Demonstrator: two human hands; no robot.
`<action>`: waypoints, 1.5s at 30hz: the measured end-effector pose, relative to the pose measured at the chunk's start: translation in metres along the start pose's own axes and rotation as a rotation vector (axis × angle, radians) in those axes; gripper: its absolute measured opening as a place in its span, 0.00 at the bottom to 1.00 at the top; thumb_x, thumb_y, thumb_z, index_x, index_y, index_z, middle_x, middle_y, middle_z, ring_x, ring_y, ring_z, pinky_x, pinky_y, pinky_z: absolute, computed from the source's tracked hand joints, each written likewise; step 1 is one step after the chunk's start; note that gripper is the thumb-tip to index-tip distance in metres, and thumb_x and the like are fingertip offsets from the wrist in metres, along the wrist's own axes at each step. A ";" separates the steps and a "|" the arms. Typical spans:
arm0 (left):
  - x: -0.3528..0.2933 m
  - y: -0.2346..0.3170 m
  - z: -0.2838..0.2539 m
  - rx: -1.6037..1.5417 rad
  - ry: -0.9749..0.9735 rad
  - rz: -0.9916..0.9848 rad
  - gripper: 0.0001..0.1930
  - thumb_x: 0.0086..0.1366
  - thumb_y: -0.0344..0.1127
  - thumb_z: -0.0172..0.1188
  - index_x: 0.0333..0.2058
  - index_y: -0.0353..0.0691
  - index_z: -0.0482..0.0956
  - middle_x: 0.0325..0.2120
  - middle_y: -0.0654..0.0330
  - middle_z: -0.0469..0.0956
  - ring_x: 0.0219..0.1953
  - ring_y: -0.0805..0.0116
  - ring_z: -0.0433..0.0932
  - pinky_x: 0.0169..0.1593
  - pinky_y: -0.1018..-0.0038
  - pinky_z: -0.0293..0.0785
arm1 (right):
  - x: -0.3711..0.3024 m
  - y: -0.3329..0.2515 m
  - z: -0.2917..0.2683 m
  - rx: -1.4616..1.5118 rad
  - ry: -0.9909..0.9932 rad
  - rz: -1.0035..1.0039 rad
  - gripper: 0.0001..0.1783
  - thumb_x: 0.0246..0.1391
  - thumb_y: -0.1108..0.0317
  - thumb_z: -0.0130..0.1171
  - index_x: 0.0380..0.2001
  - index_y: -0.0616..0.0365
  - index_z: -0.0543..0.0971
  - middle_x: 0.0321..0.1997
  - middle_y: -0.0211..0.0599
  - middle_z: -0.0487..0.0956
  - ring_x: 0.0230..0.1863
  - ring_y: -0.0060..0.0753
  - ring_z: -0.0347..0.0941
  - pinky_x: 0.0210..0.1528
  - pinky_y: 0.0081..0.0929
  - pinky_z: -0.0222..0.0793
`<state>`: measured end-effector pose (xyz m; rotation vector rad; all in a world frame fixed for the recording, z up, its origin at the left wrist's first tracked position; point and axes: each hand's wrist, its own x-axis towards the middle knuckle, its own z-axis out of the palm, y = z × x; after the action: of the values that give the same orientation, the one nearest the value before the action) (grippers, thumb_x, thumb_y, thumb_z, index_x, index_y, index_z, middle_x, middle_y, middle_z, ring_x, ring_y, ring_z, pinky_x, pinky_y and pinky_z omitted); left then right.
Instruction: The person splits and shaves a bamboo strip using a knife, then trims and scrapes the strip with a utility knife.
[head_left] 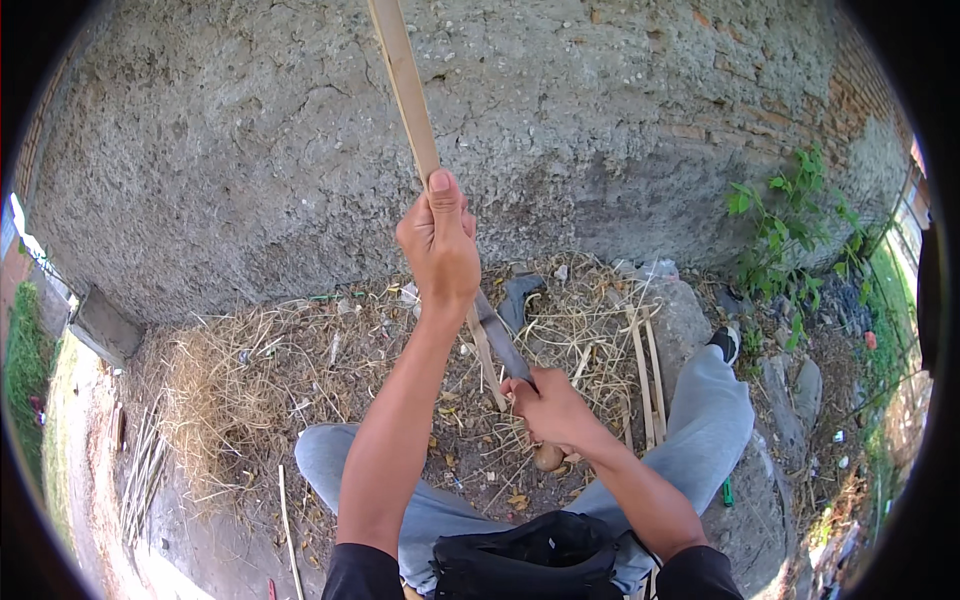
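Note:
My left hand [438,245] is wrapped round a long, pale bamboo strip [408,95], thumb lying along its face. The strip rises past the top of the view, and its lower end hangs below my fist. Closed round the handle of a large knife [505,348] is my right hand [558,410]. Its dark blade slants up and left beside the lower part of the strip; whether the edge touches the strip, I cannot tell. A rounded brown handle end [548,457] shows below my right hand.
A rough grey wall [300,150] stands ahead. Shavings [210,400] litter the ground, heaped at left. Two pale strips [645,370] lie near my right leg, and thin sticks [145,470] lie far left. A black bag [525,560] is at my lap. A leafy plant [790,225] grows at right.

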<state>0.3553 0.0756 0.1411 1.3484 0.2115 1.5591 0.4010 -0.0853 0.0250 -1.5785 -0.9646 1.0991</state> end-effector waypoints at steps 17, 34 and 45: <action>-0.002 -0.009 -0.003 0.002 -0.037 0.025 0.22 0.71 0.49 0.50 0.21 0.40 0.67 0.16 0.71 0.60 0.16 0.84 0.55 0.17 0.81 0.49 | 0.019 0.030 0.012 -0.584 0.216 -0.257 0.13 0.61 0.68 0.48 0.30 0.70 0.72 0.16 0.63 0.71 0.22 0.68 0.71 0.26 0.57 0.64; 0.009 -0.007 -0.009 -0.117 -0.045 -0.060 0.22 0.71 0.50 0.49 0.20 0.43 0.64 0.15 0.72 0.57 0.14 0.84 0.54 0.16 0.82 0.49 | 0.000 -0.043 0.007 -0.346 0.174 -0.251 0.14 0.60 0.68 0.47 0.38 0.70 0.75 0.24 0.62 0.77 0.29 0.65 0.75 0.35 0.52 0.71; 0.016 0.001 -0.025 -0.037 0.007 -0.065 0.24 0.71 0.54 0.46 0.20 0.44 0.59 0.11 0.71 0.52 0.10 0.82 0.47 0.14 0.79 0.41 | 0.034 0.021 0.007 -0.596 0.039 -0.208 0.15 0.62 0.67 0.46 0.38 0.71 0.74 0.22 0.56 0.77 0.21 0.56 0.75 0.28 0.49 0.71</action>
<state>0.3367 0.0985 0.1426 1.2947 0.2276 1.5065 0.4055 -0.0565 -0.0030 -1.8988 -1.4852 0.6601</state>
